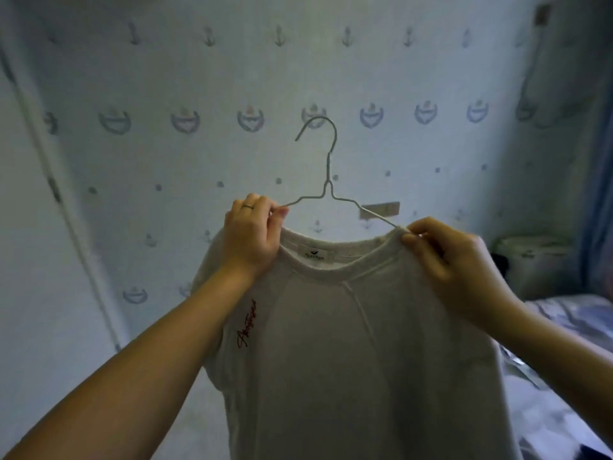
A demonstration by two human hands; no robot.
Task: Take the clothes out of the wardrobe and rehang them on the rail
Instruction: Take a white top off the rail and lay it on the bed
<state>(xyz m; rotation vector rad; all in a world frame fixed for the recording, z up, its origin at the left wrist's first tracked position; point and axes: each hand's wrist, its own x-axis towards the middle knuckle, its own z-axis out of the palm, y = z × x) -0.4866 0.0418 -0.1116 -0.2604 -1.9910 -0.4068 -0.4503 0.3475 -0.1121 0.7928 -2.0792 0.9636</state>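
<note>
Head view: left hand (pixel 252 234) pinches the wire hanger (pixel 328 174) and shirt collar at the left shoulder. Right hand (pixel 454 263) pinches the collar at the right shoulder. White shirt (pixel 348 343) hangs upright, held midair before the patterned wall (pixel 166 78), bed (pixel 564 327) at right.

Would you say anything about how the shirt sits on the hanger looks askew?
Yes: the wire hanger tilts, its right arm running under the white shirt's collar while its left arm sits bare above the neckline. Both hands, left and right, pinch the collar.
</note>
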